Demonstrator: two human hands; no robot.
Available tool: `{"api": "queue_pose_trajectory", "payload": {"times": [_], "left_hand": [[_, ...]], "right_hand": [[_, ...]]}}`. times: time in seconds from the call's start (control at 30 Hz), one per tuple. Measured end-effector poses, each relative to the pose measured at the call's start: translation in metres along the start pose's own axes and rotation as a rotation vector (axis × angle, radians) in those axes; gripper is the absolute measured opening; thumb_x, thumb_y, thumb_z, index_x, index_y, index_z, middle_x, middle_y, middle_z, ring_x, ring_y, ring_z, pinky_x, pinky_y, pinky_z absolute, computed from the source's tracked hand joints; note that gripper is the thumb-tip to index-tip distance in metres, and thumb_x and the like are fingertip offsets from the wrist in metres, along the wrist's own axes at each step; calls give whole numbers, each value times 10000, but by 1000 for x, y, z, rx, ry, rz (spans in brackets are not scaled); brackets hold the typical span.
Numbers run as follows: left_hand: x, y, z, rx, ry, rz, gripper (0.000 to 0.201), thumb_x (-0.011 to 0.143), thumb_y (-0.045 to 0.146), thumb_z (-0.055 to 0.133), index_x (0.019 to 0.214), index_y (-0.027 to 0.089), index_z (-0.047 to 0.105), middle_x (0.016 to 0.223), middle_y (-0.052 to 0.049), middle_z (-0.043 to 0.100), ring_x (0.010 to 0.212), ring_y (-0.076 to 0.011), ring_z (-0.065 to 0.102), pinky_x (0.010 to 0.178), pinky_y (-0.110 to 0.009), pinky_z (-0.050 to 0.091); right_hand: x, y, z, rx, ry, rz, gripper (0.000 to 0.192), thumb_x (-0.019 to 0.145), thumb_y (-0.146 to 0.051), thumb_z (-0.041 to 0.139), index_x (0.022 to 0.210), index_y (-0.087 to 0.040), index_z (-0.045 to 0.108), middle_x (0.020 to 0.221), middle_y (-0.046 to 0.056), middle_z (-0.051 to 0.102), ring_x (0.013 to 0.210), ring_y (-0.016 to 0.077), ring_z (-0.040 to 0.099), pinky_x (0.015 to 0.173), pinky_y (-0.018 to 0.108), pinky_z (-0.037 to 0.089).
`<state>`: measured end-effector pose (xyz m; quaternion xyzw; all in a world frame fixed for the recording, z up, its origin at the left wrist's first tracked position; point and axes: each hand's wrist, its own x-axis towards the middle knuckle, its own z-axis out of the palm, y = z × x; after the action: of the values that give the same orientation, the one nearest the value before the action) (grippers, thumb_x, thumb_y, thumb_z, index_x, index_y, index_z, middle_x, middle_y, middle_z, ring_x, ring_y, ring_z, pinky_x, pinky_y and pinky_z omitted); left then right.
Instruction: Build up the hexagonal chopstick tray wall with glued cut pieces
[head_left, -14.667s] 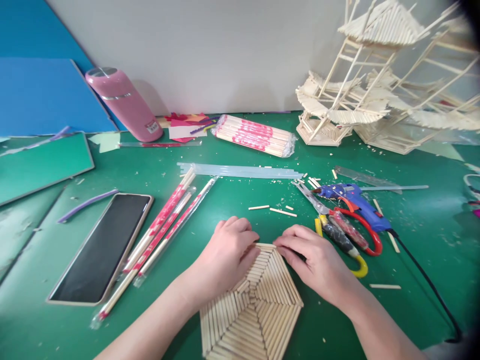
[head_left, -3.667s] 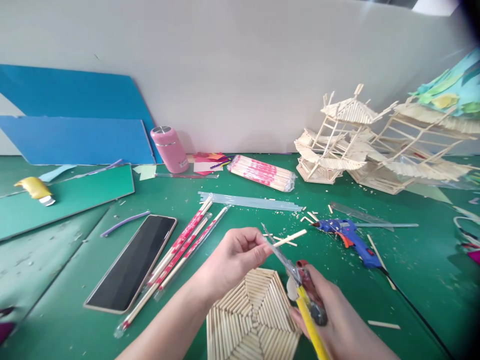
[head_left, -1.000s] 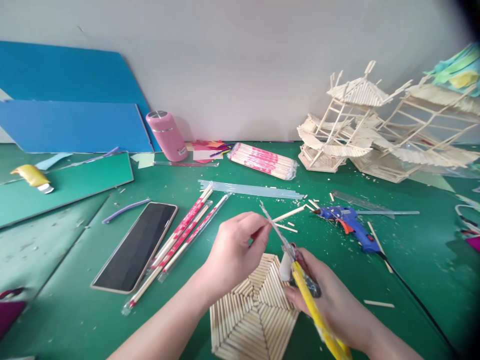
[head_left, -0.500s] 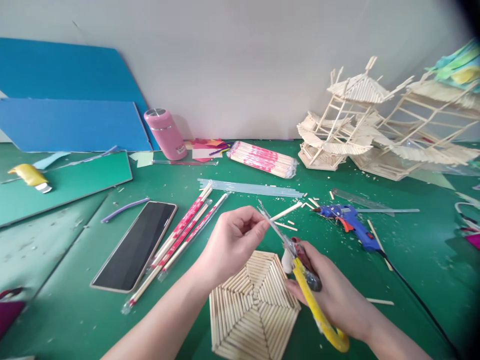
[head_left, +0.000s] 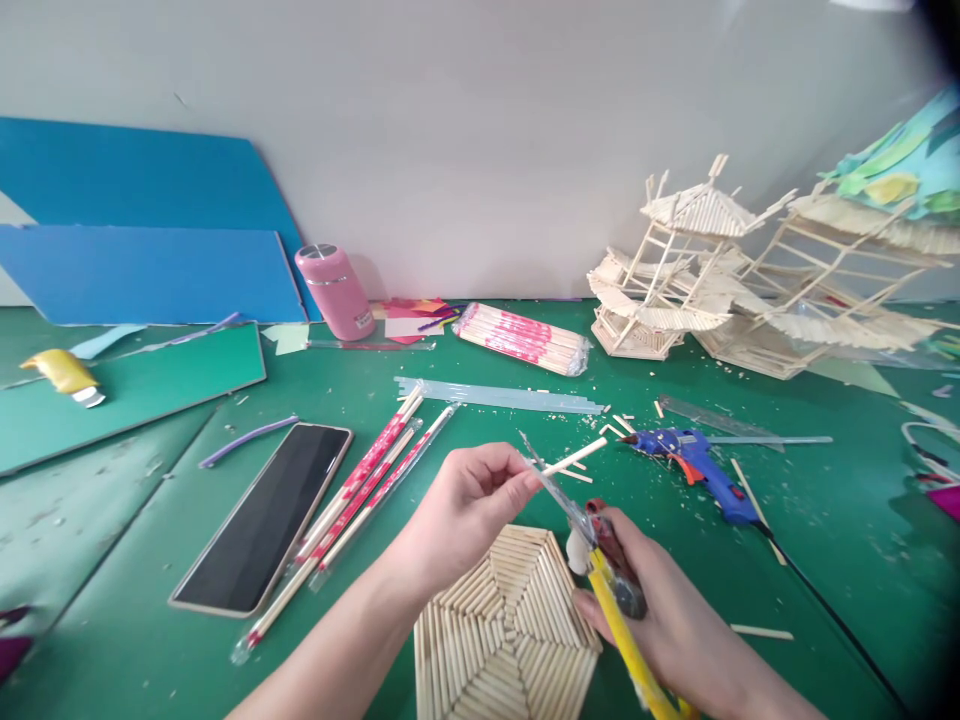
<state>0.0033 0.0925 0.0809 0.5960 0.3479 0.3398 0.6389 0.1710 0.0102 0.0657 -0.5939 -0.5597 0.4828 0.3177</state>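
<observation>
My left hand (head_left: 480, 510) pinches a thin wooden stick (head_left: 576, 457) between thumb and fingertips; the stick points right and slightly up. My right hand (head_left: 652, 600) is closed round scissors with a yellow handle (head_left: 619, 625) and a dark red part by the thumb. Their metal blades (head_left: 559, 490) point up and left and cross the stick close to my left fingertips. Whether the blades touch the stick I cannot tell. Below both hands lies a hexagonal panel of wooden sticks (head_left: 510, 640), partly covered by my left wrist.
A blue glue gun (head_left: 694, 460) lies right, its cord trailing forward. Packaged sticks (head_left: 367, 490) and a phone (head_left: 262, 515) lie left. Behind are a stick bundle (head_left: 521, 338), clear glue sticks (head_left: 499, 396) and a pink bottle (head_left: 336, 292). Stick-built pavilions (head_left: 690, 270) stand back right.
The stick now shows extending right from my left fingertips across the blades. Both hands keep nearly the same pose, and the whole view has shifted slightly downward.
</observation>
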Motion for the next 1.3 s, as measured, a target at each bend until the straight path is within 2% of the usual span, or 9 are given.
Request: {"api": "queue_pose_trajectory", "payload": {"times": [0.13,0.37,0.47,0.57,0.67,0.8,1.07,1.2,1.3], "left_hand": [[2,-1,-4,-154,-101,-93,247,777,354,563,677,128,553,482,68,353,451,-56,241,436,-222,154],[1,-1,2,74,44,28,212,812,302,529,725,116,579,642,3,501,587,-89,385,538,-230,290],[0,-1,-2,-7,-36,-9,231,802,317,539,706,110,576,562,34,435,520,-70,324,485,-219,237],[1,-2,-5,-136,-125,-85,242,789,344,554,711,115,569,497,69,356,459,-54,241,443,-214,161],[1,-2,-2,-64,-54,-70,231,797,332,548,724,114,577,537,49,408,488,-62,288,462,-214,198],[0,1,1,16,23,32,211,806,300,545,736,107,596,637,7,490,588,-86,380,546,-229,287],[0,-6,-6,-453,-214,-135,170,750,287,627,706,127,592,495,65,354,441,-42,233,424,-202,128],[1,0,-12,-458,-159,-118,163,747,281,628,692,133,589,490,68,332,442,-42,230,421,-195,130],[3,9,-22,-427,4,-52,172,775,298,595,698,145,575,484,75,307,445,-41,229,422,-183,139]], "right_hand": [[-3,4,2,-11,12,-1,279,711,-260,563,953,-197,439,721,-12,535,648,133,545,600,236,471],[-2,4,-1,-33,9,26,245,703,-240,571,908,-203,443,751,-5,546,681,134,555,642,241,477],[-1,4,-2,13,-49,3,311,701,-227,577,967,-208,418,853,20,561,765,144,567,689,249,482],[-2,4,0,39,-34,-29,259,725,-233,562,937,-207,416,756,-2,542,679,131,549,616,235,480],[-2,4,1,7,-6,-33,224,716,-203,572,879,-207,419,650,-45,475,571,104,491,539,210,454],[-1,6,-2,-22,-25,-19,256,715,-182,567,917,-208,412,770,-11,535,682,120,557,615,219,480],[-4,14,-1,-96,-29,-80,237,735,-191,527,933,-204,398,734,-3,560,651,121,580,570,203,480],[-6,14,-9,-193,8,-94,368,695,-252,587,1008,-203,401,784,10,589,645,129,578,565,217,487],[-3,24,-27,-310,61,-53,392,717,-351,573,1042,-212,404,784,11,614,655,153,605,595,254,502]]}}
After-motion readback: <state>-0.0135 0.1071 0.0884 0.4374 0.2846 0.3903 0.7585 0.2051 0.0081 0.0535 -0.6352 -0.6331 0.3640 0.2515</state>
